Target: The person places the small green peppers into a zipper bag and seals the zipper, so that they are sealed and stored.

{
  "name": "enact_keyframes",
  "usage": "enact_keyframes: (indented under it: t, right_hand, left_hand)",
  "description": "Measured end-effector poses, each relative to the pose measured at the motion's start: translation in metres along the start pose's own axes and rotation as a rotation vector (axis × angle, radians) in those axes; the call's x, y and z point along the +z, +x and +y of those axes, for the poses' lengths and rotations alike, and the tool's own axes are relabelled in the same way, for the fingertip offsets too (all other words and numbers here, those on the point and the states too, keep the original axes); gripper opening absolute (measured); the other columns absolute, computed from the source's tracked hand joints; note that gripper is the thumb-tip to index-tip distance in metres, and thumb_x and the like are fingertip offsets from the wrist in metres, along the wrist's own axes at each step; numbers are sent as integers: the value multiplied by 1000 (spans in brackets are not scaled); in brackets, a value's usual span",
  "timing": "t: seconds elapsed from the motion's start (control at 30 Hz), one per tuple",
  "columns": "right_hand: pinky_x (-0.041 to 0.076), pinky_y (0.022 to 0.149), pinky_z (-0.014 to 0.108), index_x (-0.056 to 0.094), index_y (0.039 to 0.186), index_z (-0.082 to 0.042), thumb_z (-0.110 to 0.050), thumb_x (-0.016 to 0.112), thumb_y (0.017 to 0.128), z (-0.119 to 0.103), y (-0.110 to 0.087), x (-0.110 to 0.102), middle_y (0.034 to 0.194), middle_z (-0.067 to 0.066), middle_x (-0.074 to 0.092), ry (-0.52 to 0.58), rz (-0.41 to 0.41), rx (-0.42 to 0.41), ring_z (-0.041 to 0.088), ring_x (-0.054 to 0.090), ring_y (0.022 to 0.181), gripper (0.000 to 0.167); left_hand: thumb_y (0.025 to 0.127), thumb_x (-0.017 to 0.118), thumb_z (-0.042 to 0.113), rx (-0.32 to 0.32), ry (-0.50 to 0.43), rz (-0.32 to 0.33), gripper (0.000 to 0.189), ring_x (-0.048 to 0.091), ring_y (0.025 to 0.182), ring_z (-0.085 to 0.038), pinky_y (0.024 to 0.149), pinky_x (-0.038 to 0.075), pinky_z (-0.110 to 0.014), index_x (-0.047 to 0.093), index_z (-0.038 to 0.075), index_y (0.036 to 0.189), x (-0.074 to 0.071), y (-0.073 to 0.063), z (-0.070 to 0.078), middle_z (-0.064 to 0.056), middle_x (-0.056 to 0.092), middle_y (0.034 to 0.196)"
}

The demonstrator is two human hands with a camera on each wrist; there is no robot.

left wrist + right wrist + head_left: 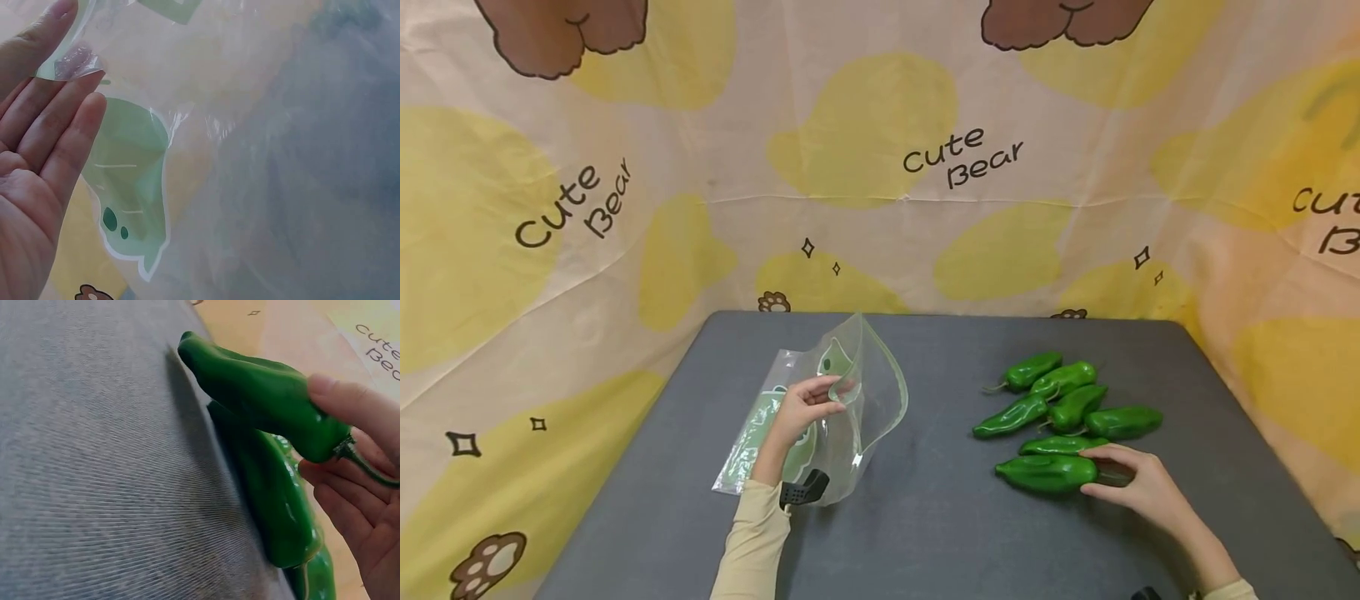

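Observation:
In the head view my left hand [797, 417] pinches the rim of a clear plastic bag [880, 408] with a pale green edge, its mouth spread wide toward the right. The left wrist view shows thumb and fingers on the bag's film, beside a green cartoon print [134, 169]. My right hand [1142, 487] holds a green pepper [1048, 473] by its stem end, between thumb and fingers. Seen from the right wrist, this pepper [256, 390] is tilted, with its tip over the grey table and the stem toward the palm. Another pepper [269, 494] lies right beside it.
Several more green peppers [1078, 406] lie in a loose group behind the right hand. Flat, green-printed plastic [748, 437] lies on the grey table [925, 533] left of the bag's mouth. A patterned cloth [865, 167] hangs behind and at both sides.

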State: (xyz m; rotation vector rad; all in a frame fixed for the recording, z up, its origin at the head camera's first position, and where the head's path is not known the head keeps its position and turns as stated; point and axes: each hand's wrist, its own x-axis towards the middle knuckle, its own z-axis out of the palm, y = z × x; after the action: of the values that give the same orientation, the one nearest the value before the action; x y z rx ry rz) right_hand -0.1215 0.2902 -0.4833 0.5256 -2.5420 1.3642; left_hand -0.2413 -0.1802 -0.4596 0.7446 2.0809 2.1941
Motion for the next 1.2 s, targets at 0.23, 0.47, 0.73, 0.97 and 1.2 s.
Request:
enact_keyframes:
  t: [0.23, 0.47, 0.73, 0.97, 1.2]
  right_hand:
    - [48, 69, 16, 63, 105, -1, -10, 78, 68, -11, 4, -5, 98, -4, 62, -4, 35, 130, 1, 58, 86, 41]
    - [50, 67, 21, 58, 111, 3, -9, 74, 74, -12, 7, -7, 104, -11, 56, 58, 90, 166, 2, 59, 85, 42]
    - [50, 68, 22, 63, 112, -11, -1, 77, 67, 43, 14, -1, 102, 6, 59, 68, 251, -11, 10, 58, 89, 48]
    - [49, 71, 19, 64, 111, -5, 2, 78, 65, 49, 29, 5, 98, 8, 59, 136, 321, -145, 13, 58, 89, 48]
    - [48, 66, 14, 60, 96, 18, 24, 68, 59, -58, 47, 5, 85, 10, 57, 149, 337, -189, 6, 57, 79, 38]
  left_hand:
    - [71, 68, -10, 3, 38, -21, 43, 63, 80, -14, 69, 51, -27, 50, -21, 109, 2, 3, 5, -7, 65, 97]
    - [71, 68, -11, 11, 11, -21, 40, 63, 81, -17, 69, 51, -28, 54, -17, 108, 3, 3, 5, -12, 64, 98]
    - [71, 67, -14, -45, 53, 31, 44, 63, 81, -16, 70, 51, -29, 49, -21, 110, 3, 1, 7, -23, 61, 101]
    - [72, 67, -12, -19, 49, 14, 43, 63, 81, -19, 69, 52, -30, 49, -20, 110, 3, 2, 8, -20, 61, 101]
    - [72, 69, -9, 5, 1, -8, 43, 64, 80, -18, 69, 52, -29, 51, -19, 110, 2, 2, 9, -17, 63, 99]
